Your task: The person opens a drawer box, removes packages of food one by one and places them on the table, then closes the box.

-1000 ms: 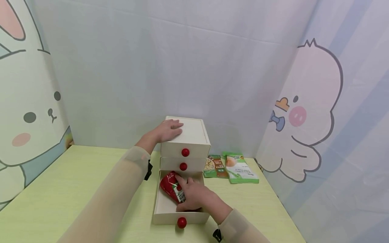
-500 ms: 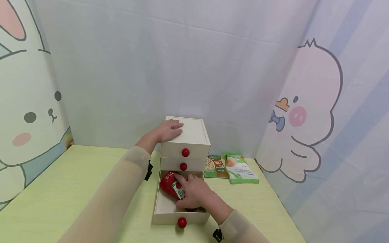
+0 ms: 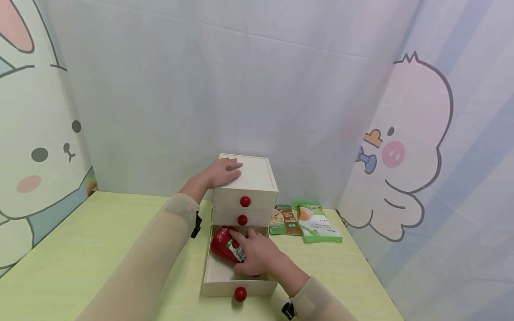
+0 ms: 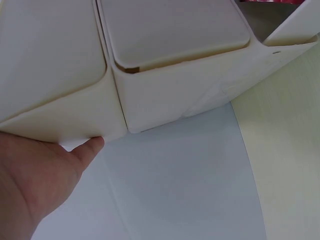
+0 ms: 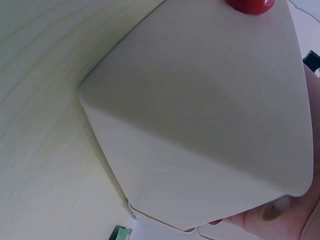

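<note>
A white set of small drawers (image 3: 257, 173) with red knobs stands on the table. My left hand (image 3: 221, 173) rests on its top; in the left wrist view that hand (image 4: 45, 175) lies along the edge of the unit. The bottom drawer (image 3: 222, 289) is pulled out. Inside it lies a shiny red packet (image 3: 223, 244) with a green and white label. My right hand (image 3: 259, 255) reaches into this drawer, thumb and forefinger spread, with the forefinger touching the packet. Something dark, mostly hidden, lies beneath the palm. The drawer front (image 5: 200, 100) blocks most of the right wrist view.
A brown and green packet (image 3: 285, 220) and a white and green packet (image 3: 319, 223) lie on the table right of the drawers. The light yellow-green table (image 3: 100, 249) extends to either side. A pale curtain with cartoon animals hangs behind.
The red packet has turned slightly in the drawer, its lower end shifting up toward my right hand. The right hand has moved very little. My left hand has stayed in place.
</note>
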{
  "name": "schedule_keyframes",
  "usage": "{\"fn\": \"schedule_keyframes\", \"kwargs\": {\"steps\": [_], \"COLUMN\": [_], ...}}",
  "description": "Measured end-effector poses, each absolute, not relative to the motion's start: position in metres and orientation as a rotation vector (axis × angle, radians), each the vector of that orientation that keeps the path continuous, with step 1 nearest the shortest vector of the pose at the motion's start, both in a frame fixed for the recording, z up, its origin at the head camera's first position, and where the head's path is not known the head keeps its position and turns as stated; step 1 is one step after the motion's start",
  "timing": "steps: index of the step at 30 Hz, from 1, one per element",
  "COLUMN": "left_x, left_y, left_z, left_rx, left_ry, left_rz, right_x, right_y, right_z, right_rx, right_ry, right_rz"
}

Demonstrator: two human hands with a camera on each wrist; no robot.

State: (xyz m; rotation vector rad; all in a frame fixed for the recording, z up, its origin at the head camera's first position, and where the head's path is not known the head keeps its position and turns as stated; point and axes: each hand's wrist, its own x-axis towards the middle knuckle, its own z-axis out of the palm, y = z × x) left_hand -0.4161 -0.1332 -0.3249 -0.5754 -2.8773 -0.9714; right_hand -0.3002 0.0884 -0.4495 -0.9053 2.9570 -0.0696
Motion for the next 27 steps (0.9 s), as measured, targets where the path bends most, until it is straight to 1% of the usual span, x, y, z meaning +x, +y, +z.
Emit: {"fn": "schedule_keyframes", "kwargs": {"steps": [17,27], "left_x": [-0.4157,-0.4163], "left_y": [-0.1329,-0.1342], "left_z": [-0.3231,-0.3248], "left_rx": [-0.577,-0.593], "left_ry": [-2.878,-2.876], "left_rz": [-0.97,-0.971], "right_x": [-0.2985,-0.2986], "right_y": [0.0858,0.0929], "right_z": [-0.4413,-0.4437], "right_rx": [-0.839,-0.898], "right_ry": [2.934,2.992], "right_rz": [-0.13,-0.031]}}
